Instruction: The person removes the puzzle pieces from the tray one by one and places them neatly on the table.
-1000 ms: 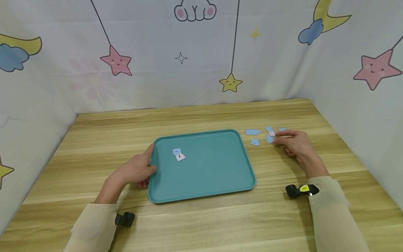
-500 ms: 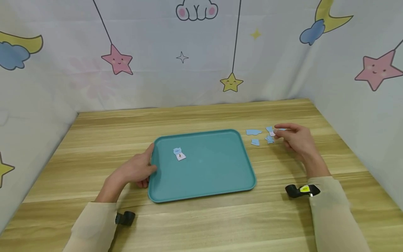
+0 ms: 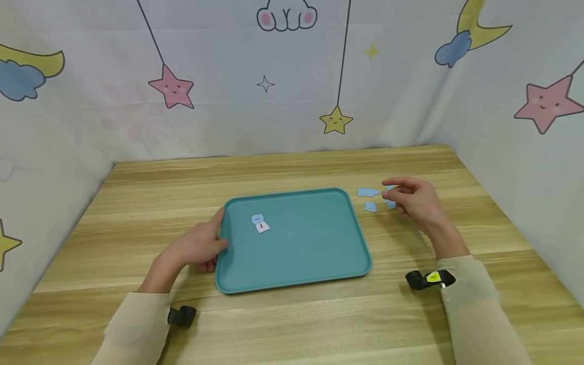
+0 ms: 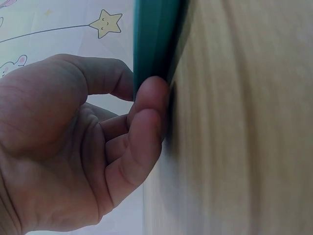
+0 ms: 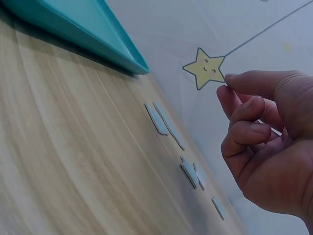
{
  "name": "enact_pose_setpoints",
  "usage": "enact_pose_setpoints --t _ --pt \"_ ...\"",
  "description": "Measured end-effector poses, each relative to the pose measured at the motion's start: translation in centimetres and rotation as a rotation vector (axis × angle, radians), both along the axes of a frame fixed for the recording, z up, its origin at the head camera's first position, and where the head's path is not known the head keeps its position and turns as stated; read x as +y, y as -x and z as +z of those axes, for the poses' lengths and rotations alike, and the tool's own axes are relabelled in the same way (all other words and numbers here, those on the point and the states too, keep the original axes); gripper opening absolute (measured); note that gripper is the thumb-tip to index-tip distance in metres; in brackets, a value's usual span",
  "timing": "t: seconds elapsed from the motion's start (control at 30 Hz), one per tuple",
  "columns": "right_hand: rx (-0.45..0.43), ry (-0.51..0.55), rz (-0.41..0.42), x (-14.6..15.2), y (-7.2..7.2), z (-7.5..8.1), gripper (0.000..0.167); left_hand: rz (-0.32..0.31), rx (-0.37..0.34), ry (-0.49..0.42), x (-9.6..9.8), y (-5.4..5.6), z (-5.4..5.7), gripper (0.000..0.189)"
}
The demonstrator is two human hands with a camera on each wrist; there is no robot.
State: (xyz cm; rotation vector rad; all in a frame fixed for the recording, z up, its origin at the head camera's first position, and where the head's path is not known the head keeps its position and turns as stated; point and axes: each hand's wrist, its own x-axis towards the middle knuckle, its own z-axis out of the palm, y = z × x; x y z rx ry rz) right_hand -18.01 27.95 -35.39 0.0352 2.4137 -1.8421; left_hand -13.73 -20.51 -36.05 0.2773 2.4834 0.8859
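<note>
A shallow teal tray lies on the table. Inside it, toward the left, a small light-blue puzzle piece adjoins a white puzzle piece with a dark mark. My left hand grips the tray's left rim, with thumb and fingers on either side of the edge. Right of the tray, my right hand hovers over loose pieces, thumb and index finger slightly apart and nothing seen between them. Near its fingertips are a wide blue piece and a smaller one. The hand partly covers another blue piece.
In the right wrist view, several flat pieces lie spread on the wood-grain table, beyond the tray corner. A white curtain printed with stars and moons surrounds the back and sides.
My right hand has lifted slightly from the pieces and shifted left, now covering more of the middle ones. The left hand and tray stay put.
</note>
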Motion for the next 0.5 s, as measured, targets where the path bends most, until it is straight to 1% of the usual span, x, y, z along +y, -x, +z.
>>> enact_pose_setpoints --t 0.17,0.37,0.5 --pt "-0.002 0.005 0.032 -1.3 0.0 0.0 0.020 0.000 -0.002 0.004 0.0 0.0 0.0 0.089" --pt "0.004 0.025 0.112 -3.6 -0.1 -0.1 0.037 0.003 -0.009 0.009 0.0 0.0 0.0 0.089" --pt "0.019 0.015 0.172 -5.2 -0.3 -0.1 0.041 0.001 -0.009 0.011 0.0 0.0 0.0 0.089"
